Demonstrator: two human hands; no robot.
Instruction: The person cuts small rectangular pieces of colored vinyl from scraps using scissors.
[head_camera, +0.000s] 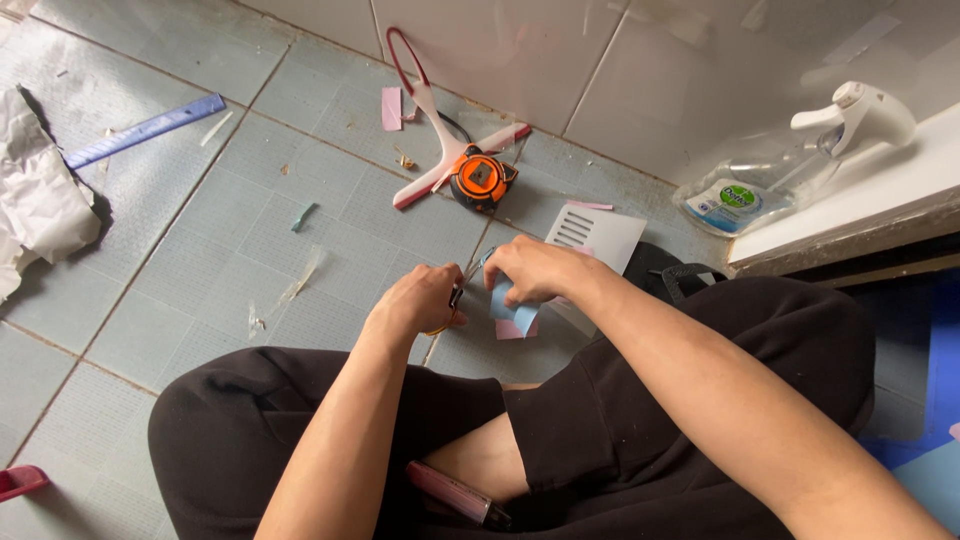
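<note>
I sit cross-legged on a pale blue tiled floor. My right hand pinches a small light blue paper piece with a pink piece behind it, just above the floor in front of my knees. My left hand is closed on a small dark tool with a yellowish handle loop, likely scissors, its tip right beside the blue paper. The two hands are almost touching.
An orange tape measure lies on a white-and-red crossed tool ahead. A blue ruler and crumpled white paper lie left. A white slotted card, a spray bottle and a ledge sit right. A pink tube rests in my lap.
</note>
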